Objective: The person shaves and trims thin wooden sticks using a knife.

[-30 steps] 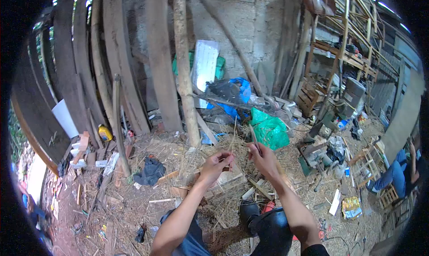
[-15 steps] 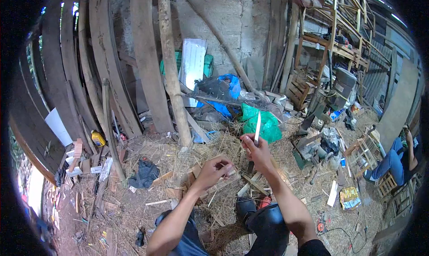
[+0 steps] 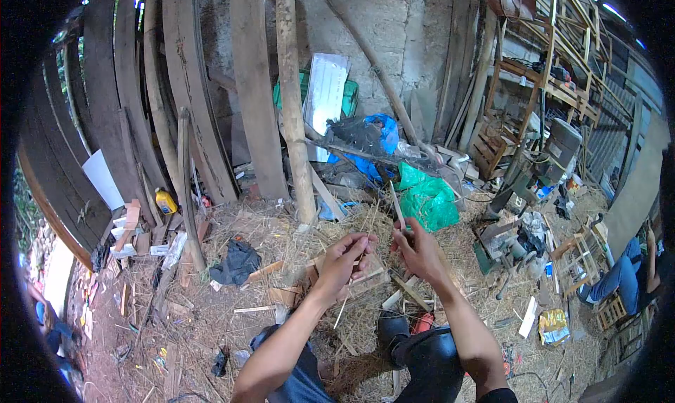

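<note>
My right hand is closed around a knife, its narrow pale blade pointing up and slightly left. Beside it, my left hand pinches a thin wooden stick. One end of the stick shows below the fingers, and a slim length rises above them. The knife and stick are apart, with a small gap between my hands. Both hands hover above my knees, over a floor strewn with shavings. The knife's handle is mostly hidden in my right fist.
A green plastic bag lies ahead, near a wooden post. A black bag and a yellow bottle are to the left. At right are a machine, a crumpled yellow packet and a seated person in jeans.
My right hand has lowered, and the knife has tipped from nearly upright to leaning left. My left hand has turned, bringing the thin stick into clearer sight. The view has swung slightly left.
</note>
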{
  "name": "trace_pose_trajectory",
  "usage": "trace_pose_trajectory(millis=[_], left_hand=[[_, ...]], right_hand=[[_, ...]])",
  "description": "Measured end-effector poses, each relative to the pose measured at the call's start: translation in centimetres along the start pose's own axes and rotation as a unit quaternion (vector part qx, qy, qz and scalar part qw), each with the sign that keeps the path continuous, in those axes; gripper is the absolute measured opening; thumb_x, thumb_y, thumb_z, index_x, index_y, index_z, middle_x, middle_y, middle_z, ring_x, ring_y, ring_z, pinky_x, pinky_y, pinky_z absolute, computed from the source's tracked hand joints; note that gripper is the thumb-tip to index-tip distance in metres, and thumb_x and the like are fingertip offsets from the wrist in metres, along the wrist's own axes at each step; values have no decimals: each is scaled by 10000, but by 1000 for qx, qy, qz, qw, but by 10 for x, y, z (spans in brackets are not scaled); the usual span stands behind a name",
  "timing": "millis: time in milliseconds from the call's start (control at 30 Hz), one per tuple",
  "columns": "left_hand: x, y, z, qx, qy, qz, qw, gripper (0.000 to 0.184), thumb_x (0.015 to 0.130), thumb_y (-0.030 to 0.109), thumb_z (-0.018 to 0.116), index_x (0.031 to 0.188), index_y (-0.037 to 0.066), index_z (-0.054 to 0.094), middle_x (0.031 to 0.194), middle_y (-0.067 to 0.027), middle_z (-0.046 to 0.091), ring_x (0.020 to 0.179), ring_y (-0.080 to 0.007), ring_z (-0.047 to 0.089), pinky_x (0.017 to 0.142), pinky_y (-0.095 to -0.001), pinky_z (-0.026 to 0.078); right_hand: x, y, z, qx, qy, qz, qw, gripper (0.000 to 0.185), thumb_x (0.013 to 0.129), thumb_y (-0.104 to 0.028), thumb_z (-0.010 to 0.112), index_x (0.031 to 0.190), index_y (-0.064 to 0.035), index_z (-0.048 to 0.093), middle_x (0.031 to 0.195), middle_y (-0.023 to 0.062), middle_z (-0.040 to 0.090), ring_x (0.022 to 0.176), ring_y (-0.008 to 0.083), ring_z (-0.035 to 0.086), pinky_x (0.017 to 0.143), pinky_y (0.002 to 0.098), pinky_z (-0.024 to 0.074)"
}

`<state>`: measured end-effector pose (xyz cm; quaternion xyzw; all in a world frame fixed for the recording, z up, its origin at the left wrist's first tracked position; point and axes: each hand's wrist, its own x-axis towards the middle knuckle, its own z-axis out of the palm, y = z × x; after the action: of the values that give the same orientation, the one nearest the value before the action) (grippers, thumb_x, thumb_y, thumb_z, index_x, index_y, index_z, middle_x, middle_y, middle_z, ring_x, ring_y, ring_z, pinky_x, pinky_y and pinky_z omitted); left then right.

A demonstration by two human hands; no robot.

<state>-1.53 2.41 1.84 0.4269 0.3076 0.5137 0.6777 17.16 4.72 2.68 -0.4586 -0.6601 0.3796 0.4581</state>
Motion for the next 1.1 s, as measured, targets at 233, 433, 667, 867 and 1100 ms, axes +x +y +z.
trace_pose_trajectory(millis=[233, 433, 667, 867, 1100], left_hand=[[1, -9, -1, -27, 8, -10, 1000, 275, 930, 146, 510, 1187, 49, 531, 803, 36, 479, 556, -17, 355, 436, -154, 261], [-1, -15, 6, -47, -24, -44, 998, 321, 916, 106, 516, 1234, 55, 511, 790, 43, 465, 545, -10, 324, 436, -146, 249], [2, -18, 6, -26, -7, -42, 999, 250, 922, 110, 513, 1163, 46, 528, 773, 55, 439, 537, 2, 316, 426, -137, 232], [1, -12, 5, -1, -31, -67, 997, 299, 929, 117, 500, 1222, 61, 523, 755, 62, 424, 525, 3, 300, 413, -141, 218], [-5, -6, 3, -30, -2, -74, 997, 337, 932, 137, 498, 1269, 131, 508, 764, 70, 423, 550, 12, 308, 431, -123, 220]], right_hand=[[8, 16, 11, -304, 25, -135, 943, 167, 711, -230, 658, 692, -66, 629, 578, 183, 577, 549, 376, 575, 528, 425, 465], [13, 28, 14, -403, 63, -56, 911, 134, 695, -204, 613, 760, -133, 706, 633, 174, 619, 577, 352, 612, 580, 431, 509], [17, 28, -1, -461, 78, -3, 884, 141, 735, -183, 578, 739, -124, 707, 672, 174, 635, 614, 347, 629, 575, 434, 509], [34, 75, -27, -441, 178, 160, 865, 164, 762, -214, 593, 723, -95, 698, 711, 198, 642, 658, 373, 638, 623, 437, 529], [19, 74, -32, -387, 143, 28, 911, 206, 777, -280, 612, 729, -92, 683, 692, 205, 630, 636, 379, 628, 593, 449, 513]])
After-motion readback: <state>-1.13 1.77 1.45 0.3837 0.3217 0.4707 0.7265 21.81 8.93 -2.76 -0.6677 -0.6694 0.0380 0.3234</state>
